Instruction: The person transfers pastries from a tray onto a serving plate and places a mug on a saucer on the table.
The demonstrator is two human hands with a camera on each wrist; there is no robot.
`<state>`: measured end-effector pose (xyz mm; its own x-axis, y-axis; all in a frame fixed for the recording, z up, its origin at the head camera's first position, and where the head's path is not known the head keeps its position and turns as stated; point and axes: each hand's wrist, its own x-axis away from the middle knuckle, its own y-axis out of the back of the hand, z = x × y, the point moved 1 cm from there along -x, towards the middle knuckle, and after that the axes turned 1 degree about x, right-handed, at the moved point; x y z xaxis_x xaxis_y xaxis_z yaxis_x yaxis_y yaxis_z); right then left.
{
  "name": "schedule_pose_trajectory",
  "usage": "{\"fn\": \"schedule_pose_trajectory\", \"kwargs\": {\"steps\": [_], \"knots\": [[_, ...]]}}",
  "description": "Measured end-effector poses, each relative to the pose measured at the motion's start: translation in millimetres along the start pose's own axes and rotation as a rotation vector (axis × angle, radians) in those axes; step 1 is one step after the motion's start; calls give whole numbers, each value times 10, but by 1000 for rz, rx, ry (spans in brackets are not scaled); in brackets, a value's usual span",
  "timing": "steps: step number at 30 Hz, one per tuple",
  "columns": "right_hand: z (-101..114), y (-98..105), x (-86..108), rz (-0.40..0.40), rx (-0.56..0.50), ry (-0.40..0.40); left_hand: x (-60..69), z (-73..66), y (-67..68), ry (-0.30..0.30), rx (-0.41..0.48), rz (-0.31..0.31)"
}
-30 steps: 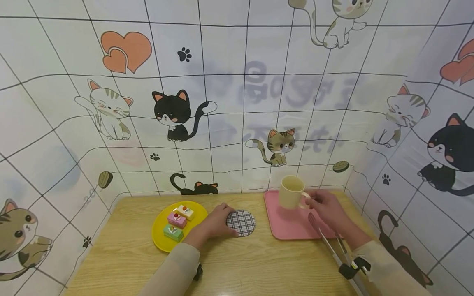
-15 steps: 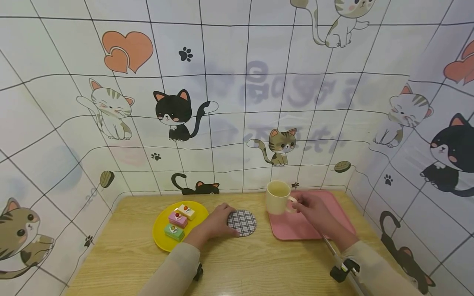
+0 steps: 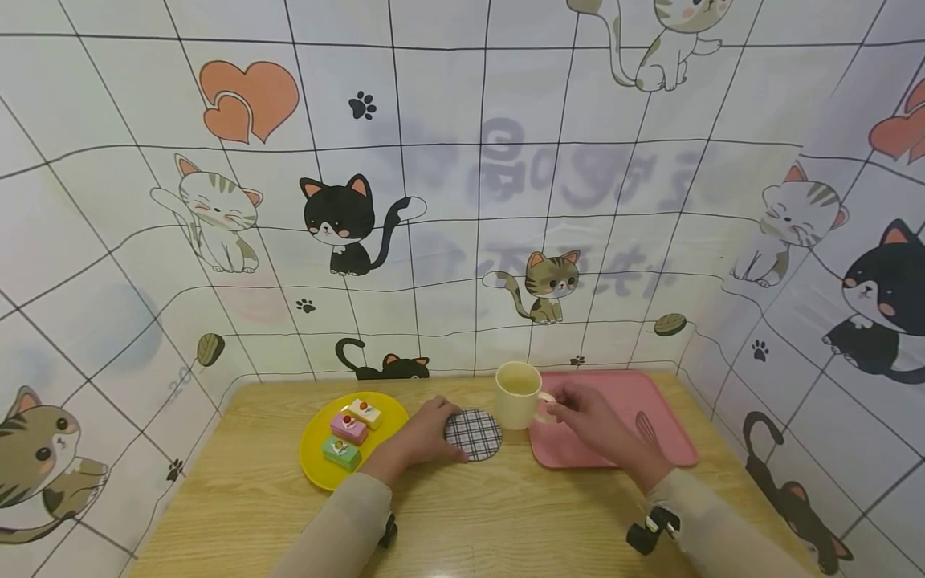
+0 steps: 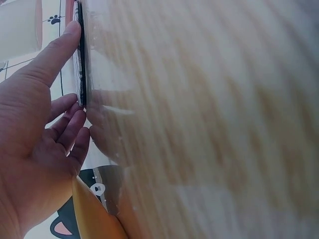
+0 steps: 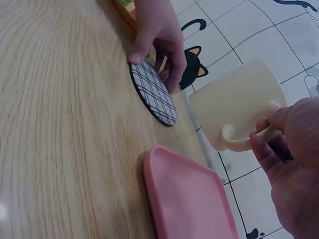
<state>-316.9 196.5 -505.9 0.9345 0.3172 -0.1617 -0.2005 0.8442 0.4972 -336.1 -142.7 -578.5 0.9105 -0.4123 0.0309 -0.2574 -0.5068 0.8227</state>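
Observation:
A cream mug (image 3: 517, 405) hangs just above the table, between the pink tray and the coaster. My right hand (image 3: 596, 421) pinches its handle between thumb and fingers; the right wrist view shows the mug (image 5: 239, 104) raised off the surface. On the table lies a round plaid coaster (image 3: 473, 436) with a dark underside. My left hand (image 3: 419, 440) holds the coaster's left side, thumb at the near edge and fingers at the far edge. From the left wrist view, the coaster (image 4: 79, 59) is seen edge-on, flat on the wood.
Left of my left hand stands a yellow plate (image 3: 312, 457) bearing 3 small toy cakes (image 3: 348, 428). The pink tray (image 3: 607, 385) lies at the right with a metal fork (image 3: 646, 429), partly hidden by my right forearm. A cat-patterned wall covering (image 3: 448, 185) rises behind the table.
My right hand has carried the mug leftward from over the pink tray to beside the coaster. My left hand and the coaster have stayed in place.

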Motion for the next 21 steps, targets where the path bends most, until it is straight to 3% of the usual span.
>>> {"fn": "schedule_pose_trajectory", "kwargs": {"steps": [13, 21], "knots": [[19, -253, -42, 37, -13, 26, -13, 5, -2, -23, 8, -4], [-3, -355, -71, 45, -42, 92, -13, 6, 8, -22, 13, -2]]}}
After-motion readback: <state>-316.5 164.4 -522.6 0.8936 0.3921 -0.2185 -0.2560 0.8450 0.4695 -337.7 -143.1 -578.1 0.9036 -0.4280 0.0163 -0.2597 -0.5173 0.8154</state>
